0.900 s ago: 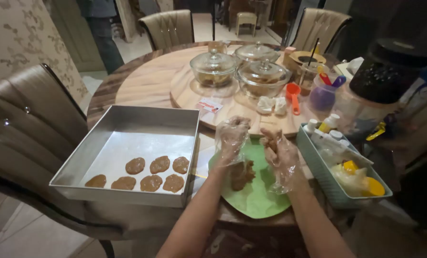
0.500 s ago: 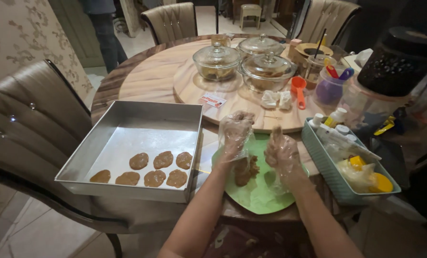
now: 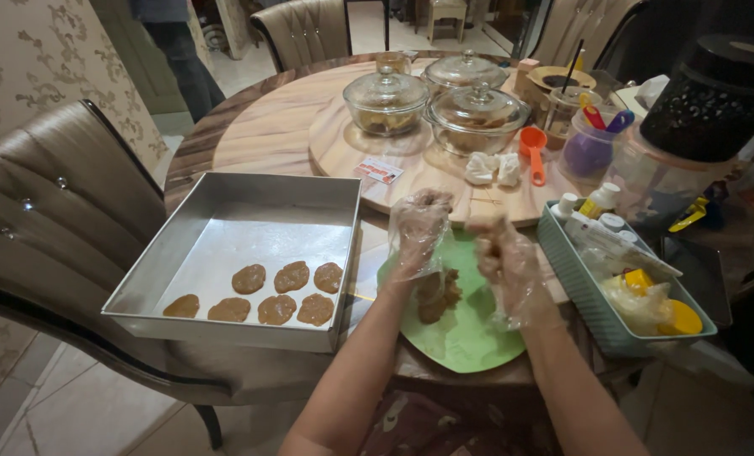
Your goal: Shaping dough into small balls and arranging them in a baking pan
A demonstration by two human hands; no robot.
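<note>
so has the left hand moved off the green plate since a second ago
No. The left hand hovers over the green plate above the brown dough lump, just as before. It keeps its place beside the metal tray; only the camera shifted.

both gloved hands raised side by side, left hand (image 3: 417, 230) and right hand (image 3: 509, 266) loosely curled

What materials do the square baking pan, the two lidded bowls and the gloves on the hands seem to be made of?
Square baking pan: likely aluminium, with a matte grey sheen and straight, thin walls.
Lidded bowls: clear glass, contents visible through them, with bright highlights on the lids.
Gloves on the left hand and right hand: thin clear plastic film, loose and wrinkled.
</note>
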